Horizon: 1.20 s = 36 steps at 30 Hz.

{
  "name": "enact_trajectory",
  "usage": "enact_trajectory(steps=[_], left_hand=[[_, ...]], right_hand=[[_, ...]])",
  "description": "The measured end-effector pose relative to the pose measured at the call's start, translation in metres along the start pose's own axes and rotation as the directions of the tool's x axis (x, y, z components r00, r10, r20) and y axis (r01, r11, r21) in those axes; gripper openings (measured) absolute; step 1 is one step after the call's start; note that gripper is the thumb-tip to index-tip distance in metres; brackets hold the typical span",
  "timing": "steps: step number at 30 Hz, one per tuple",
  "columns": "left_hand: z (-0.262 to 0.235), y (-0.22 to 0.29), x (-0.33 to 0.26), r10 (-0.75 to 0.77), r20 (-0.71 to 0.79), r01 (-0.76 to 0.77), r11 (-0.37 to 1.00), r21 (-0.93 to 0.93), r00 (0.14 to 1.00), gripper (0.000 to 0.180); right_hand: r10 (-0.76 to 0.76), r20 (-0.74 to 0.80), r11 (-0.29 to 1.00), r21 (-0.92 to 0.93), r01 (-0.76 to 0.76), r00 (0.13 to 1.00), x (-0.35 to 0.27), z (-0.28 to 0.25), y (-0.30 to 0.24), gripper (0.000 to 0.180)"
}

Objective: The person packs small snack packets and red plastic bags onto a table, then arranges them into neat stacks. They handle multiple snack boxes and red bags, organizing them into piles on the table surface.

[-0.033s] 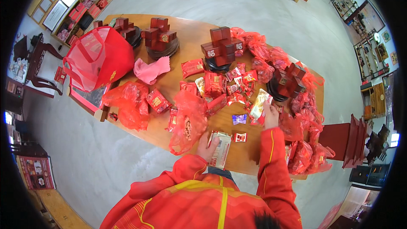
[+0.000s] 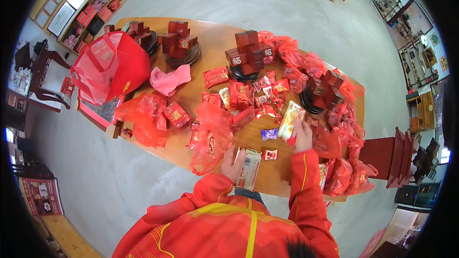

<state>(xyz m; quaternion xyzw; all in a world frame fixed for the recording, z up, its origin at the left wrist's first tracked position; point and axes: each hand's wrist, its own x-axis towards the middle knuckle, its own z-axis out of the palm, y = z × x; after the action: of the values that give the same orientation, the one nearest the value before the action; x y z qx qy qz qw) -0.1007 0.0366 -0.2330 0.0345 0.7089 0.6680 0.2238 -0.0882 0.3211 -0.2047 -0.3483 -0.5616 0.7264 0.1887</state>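
My left hand point(image 2: 231, 166) is closed on the left edge of a white and red snack packet point(image 2: 248, 170) at the table's near edge. In my right hand point(image 2: 303, 135) is a yellow, white and red snack packet point(image 2: 290, 116), tilted and gripped by its near right side. Between the two hands lie a small purple packet point(image 2: 269, 134) and a small red and white wrapped sweet point(image 2: 270, 155). Beyond them is a pile of red wrapped sweets point(image 2: 271, 96). Left of my left hand sits a thin red plastic bag point(image 2: 210, 119) with peanuts showing in it.
Dark wooden interlocking-block ornaments point(image 2: 248, 52) stand along the far side of the wooden table point(image 2: 210, 31). Knotted red bags point(image 2: 342, 172) line its right edge. A red tote bag point(image 2: 125, 62) and a pink cloth point(image 2: 170, 79) are at the left.
My right hand has drawn slightly nearer to me, and the packet in it has shifted left and turned a little. My left hand has barely moved.
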Motion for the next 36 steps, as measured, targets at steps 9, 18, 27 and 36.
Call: enact_trajectory(steps=[9,18,27,36], left_hand=[[0.008,0.063,0.203,0.068,-0.478,-0.188,0.96,-0.209,0.876,0.048],[-0.009,0.036,0.247,0.207,-0.476,0.249,0.641,0.726,0.854,0.033],[-0.044,0.062,0.262,0.126,-0.441,0.179,0.791,0.585,0.888,0.043],[-0.049,0.189,0.118,0.536,-0.147,-0.555,0.815,-0.169,0.831,0.034]], right_hand=[[0.19,0.206,0.968,0.124,-0.218,0.96,-0.173,0.036,0.056,0.024],[0.025,0.139,0.968,-0.249,0.01,0.99,-0.187,0.047,0.054,0.037],[0.07,0.163,0.585,-0.806,0.092,0.984,-0.195,0.055,0.021,0.06],[0.055,0.129,0.928,-0.371,-0.003,0.99,-0.185,0.049,0.037,0.057]])
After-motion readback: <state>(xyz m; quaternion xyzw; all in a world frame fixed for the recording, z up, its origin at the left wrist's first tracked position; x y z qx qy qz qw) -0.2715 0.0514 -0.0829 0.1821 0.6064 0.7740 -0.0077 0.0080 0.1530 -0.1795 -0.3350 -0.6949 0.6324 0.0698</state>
